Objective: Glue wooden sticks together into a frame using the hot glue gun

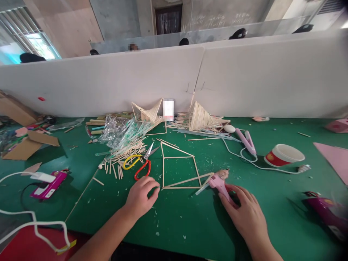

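Observation:
My right hand [244,212] grips the handle of a pink hot glue gun [219,185], whose nozzle end points away from me. A clear glue stick [202,189] sticks out on its left side. Flat on the table, a frame of thin wooden sticks [178,157] has a slanted top edge and a diagonal stick low down. My left hand [143,195] is curled in a pinch beside the frame's lower left corner; anything between its fingertips is too small to make out. Scissors [146,156] with one yellow and one red handle lie open beyond it.
Behind lie cut sticks [116,168], plastic wrap [116,130] and two stick models, a left one [149,113] and a right one [199,117], before a white partition [108,83]. A paper cup [284,156] and a pink corded tool [246,141] are at right; a purple power strip [50,185] is at left.

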The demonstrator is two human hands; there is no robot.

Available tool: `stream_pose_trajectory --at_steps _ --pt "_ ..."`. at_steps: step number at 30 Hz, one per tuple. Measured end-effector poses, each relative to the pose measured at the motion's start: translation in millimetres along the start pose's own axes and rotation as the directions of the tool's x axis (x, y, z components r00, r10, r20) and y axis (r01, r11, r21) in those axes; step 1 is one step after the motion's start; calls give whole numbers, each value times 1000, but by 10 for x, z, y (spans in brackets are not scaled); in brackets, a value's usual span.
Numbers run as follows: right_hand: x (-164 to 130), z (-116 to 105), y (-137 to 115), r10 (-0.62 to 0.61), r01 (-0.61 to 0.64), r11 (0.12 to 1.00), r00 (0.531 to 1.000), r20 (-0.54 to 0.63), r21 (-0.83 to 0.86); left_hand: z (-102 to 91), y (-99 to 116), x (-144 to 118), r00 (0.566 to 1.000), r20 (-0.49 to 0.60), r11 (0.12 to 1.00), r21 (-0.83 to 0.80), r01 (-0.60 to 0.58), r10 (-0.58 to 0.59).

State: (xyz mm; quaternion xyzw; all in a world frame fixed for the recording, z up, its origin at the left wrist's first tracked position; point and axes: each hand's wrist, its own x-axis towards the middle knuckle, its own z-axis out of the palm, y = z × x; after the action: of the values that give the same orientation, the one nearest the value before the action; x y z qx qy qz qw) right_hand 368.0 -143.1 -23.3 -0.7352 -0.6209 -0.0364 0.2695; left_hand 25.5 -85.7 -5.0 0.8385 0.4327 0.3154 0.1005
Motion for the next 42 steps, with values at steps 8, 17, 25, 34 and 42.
stream_pose_trajectory --at_steps 8,17,25,34,42 --pt "-94 -174 -143 -129 138 990 966 -225 25 202 59 43 997 73 990 140 -5 -5" --pt "-471 133 -1412 -528 513 845 846 77 151 228 27 12 994 105 975 218 -38 15" --pt "-464 411 -1520 -437 425 899 883 171 102 162 43 -9 989 150 970 240 -45 8" --pt "-451 406 -1521 -417 404 909 891 178 106 -90 -107 -194 992 108 960 279 30 -62" --pt "-447 396 -1494 -362 348 931 920 151 111 54 -5 39 966 260 966 254 -57 -12"
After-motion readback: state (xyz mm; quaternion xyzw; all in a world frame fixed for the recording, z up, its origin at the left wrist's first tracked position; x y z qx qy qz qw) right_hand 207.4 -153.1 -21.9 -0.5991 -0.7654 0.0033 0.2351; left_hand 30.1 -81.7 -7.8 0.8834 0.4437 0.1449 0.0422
